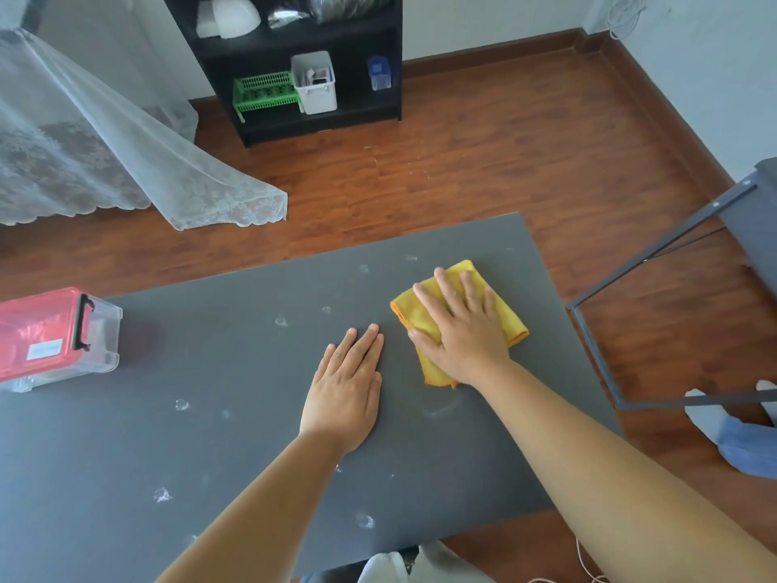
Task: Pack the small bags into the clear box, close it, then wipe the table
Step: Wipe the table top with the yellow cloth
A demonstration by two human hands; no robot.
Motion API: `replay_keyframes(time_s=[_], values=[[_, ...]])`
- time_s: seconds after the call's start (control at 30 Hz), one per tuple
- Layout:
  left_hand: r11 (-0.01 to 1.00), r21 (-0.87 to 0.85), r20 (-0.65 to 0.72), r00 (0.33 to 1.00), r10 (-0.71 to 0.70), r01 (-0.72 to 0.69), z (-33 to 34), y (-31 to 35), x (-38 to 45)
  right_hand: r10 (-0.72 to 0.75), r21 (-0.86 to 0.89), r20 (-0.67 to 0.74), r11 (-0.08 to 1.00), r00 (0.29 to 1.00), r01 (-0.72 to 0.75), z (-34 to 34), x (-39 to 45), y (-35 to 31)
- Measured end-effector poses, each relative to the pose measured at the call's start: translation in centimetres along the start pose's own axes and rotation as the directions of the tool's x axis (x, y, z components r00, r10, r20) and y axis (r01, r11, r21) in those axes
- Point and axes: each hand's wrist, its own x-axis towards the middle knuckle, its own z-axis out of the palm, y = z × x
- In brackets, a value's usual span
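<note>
Background furnishings, seen from above: a black shelf unit (pixel 294 65) against the far wall, standing on a reddish wooden floor (pixel 483 162); on its lower shelf, a green slatted basket (pixel 265 92), touching a white handled bin (pixel 315 84) to its right, and a small blue-topped container (pixel 379 72) standing apart further right; on the upper shelf, a white domed object (pixel 229 14) beside crumpled silvery items (pixel 319 8), too blurred to identify; at left, a white lace curtain (pixel 105 153) draped down to the floor; at right, a grey metal frame (pixel 656 254); in the far right corner, a white cable (pixel 622 18) hanging on the wall.
</note>
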Motion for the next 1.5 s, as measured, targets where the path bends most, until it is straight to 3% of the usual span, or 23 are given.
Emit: replay_keyframes(time_s=[0.2,0.37,0.47,0.73,0.97,1.2,1.33,1.5], values=[[1.0,0.01,0.002,1.0,0.004,-0.004,0.1,0.0,0.0,0.223,0.058,-0.075,0.974,0.972,-0.219,-1.3,0.7,5.2],[1.0,0.011,0.008,1.0,0.002,-0.002,-0.1,0.0,0.0,0.339,0.141,-0.073,0.934,0.938,-0.327,-2.4,6.3,4.6],[1.0,-0.002,0.001,1.0,0.004,-0.004,-0.1,0.0,0.0,0.309,0.149,-0.058,0.943,0.949,-0.297,-2.6,8.5,2.6],[1.0,0.002,0.006,1.0,0.006,-0.006,-0.1,0.1,0.0,-0.029,0.1,-0.032,0.994,0.999,0.032,-1.0,8.1,-2.0],[1.0,0.01,0.002,1.0,0.009,-0.009,0.1,-0.1,-0.1,0.247,0.103,-0.086,0.966,0.965,-0.238,-2.7,8.2,6.1],[1.0,0.008,-0.015,1.0,0.009,-0.009,0.3,-0.2,0.0,0.318,0.108,-0.068,0.945,0.946,-0.31,-3.5,8.3,9.0],[1.0,0.006,-0.003,1.0,0.008,-0.008,0.3,-0.1,0.0,0.28,0.054,-0.06,0.959,0.958,-0.277,-2.8,7.3,6.3],[1.0,0.002,0.002,1.0,0.008,-0.008,0.1,-0.2,0.0,0.095,0.033,-0.024,0.995,0.995,-0.095,-1.5,5.2,2.1]])
